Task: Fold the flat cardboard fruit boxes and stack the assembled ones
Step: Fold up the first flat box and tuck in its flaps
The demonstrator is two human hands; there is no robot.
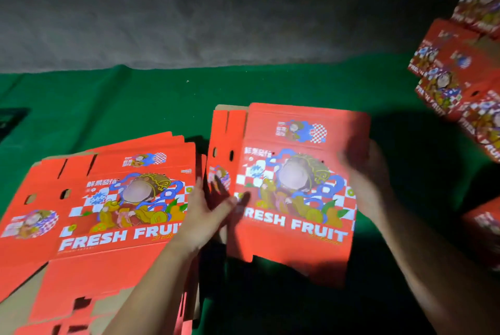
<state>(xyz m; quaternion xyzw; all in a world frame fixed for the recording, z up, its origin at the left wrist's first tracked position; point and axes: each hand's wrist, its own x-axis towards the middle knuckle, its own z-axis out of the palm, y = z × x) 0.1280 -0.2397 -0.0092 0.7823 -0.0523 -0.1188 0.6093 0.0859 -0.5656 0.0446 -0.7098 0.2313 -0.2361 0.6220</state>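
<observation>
A: What sits at the left edge of the green cloth (311, 85)?

B: A pile of flat boxes (108, 213), red, printed with a cartoon figure and "FRESH FRUIT", lying face up toward the cloth's near left corner. The sheets are fanned a little, with brown cardboard showing at the near end.

A: And the left hand (208, 210)?

B: It is just right of that pile, fingers straight and loosely spread, the fingertips touching the left edge of a single flat box (292, 194). Nothing is curled round it there.

A: Where is that box?

B: At the middle of the cloth, tilted up off it, its printed face toward the camera and a narrower side panel angled back on its left.

A: The right hand (368, 180)?

B: It grips the box's right edge, fingers wrapped behind the panel, though motion blur softens them.

A: Further right?

B: Assembled boxes (460, 74) stacked at the cloth's far right corner, blurred, and part of another red box (484, 231) at the right edge. A grey wall (216, 9) rises behind the cloth.
</observation>
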